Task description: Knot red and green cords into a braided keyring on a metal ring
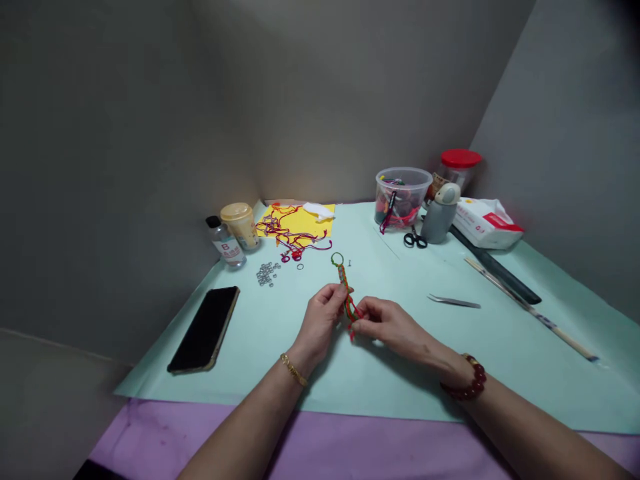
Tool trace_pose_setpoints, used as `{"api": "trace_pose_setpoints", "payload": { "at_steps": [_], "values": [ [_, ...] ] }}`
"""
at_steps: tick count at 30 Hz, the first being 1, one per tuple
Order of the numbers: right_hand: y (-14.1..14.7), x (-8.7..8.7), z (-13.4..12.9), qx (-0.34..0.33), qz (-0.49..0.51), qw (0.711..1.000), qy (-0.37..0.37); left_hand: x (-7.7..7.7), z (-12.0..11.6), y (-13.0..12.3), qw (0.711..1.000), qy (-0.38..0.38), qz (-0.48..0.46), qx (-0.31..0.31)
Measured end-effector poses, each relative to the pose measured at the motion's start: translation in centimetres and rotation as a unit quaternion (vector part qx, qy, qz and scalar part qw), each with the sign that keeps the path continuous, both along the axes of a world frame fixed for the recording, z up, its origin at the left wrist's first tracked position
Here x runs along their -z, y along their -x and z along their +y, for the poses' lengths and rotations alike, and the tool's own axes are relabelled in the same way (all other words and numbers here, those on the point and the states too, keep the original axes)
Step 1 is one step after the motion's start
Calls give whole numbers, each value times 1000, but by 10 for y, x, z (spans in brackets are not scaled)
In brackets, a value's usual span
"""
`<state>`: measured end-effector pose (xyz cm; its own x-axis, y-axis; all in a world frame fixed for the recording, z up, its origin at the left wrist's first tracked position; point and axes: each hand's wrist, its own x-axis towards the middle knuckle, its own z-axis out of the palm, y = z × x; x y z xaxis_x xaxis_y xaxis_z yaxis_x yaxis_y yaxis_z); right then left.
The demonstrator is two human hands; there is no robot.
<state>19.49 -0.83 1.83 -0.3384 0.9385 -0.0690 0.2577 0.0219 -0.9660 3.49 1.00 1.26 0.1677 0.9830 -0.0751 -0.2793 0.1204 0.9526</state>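
A braided cord keychain (343, 275) in orange and green, with a ring at its far end, points away from me over the table. My left hand (324, 310) pinches its middle between thumb and fingers. Close by on the right, the fingertips of my right hand (383, 321) are closed on the red cord (356, 311) at the keychain's near end. A small metal screw eye (349, 263) lies just right of the ring. Left of it are a loose metal ring (300, 267) and a pile of silver beads (267, 273).
A phone (205, 330), a bottle (226, 243) and a cup (241, 225) stand or lie left. Tangled cords cover yellow paper (320, 227). To the right are a plastic tub (403, 193), scissors (415, 239), tweezers (454, 302), a flask (440, 217) and a stick (535, 312).
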Motion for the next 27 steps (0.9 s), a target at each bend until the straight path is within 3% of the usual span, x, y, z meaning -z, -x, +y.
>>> {"api": "trace_pose_setpoints", "payload": {
  "at_steps": [5,10,12,14,17,21,27],
  "values": [
    [-2,6,4,-23,57,997,48,-4,0,2,1000,-1,-24,-19],
    [-9,5,5,-69,-82,994,-22,-5,-1,2,996,21,-91,-12],
    [-14,2,7,-44,-128,989,-54,-5,-2,1,995,29,-96,-12],
    [-17,-1,10,25,-134,988,-76,-4,-2,0,996,31,-79,-14],
    [-14,-5,9,91,-87,988,-94,-2,-4,-4,999,19,-42,-8],
    [7,-1,-1,35,55,997,-50,1,-10,-10,1000,-21,-11,-12],
    [27,13,-15,56,164,982,73,0,-17,-15,1000,0,7,18]
  ]
}}
